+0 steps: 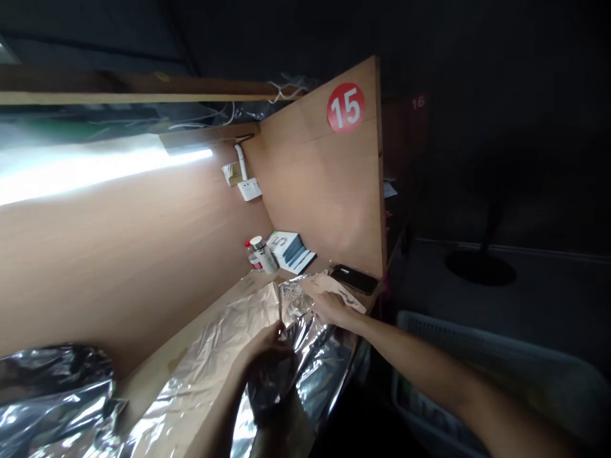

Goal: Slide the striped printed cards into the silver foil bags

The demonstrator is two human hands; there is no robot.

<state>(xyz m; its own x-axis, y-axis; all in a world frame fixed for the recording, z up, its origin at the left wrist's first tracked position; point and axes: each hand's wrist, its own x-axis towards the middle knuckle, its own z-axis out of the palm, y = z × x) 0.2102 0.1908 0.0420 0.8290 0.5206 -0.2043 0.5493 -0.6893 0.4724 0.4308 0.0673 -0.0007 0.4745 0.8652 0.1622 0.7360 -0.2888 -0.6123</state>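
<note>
Through my tilted head camera, my left grip is closed on a crumpled silver foil sheet spread over the wooden worktop. A dark patch hides part of that hand and wrist, and I can't make out what it is. My right grip sits on the bunched foil just beyond, its fingers hidden, so I can't tell whether it is closed. Past the foil lie a black phone, a red-capped bottle, a white-lidded jar and a stack of booklets whose print I can't read. A wooden partition carries a red sticker reading 15. A dim 16 sticker shows beyond it. Another foil bundle is cut off at lower left, a plastic basket at lower right.
</note>
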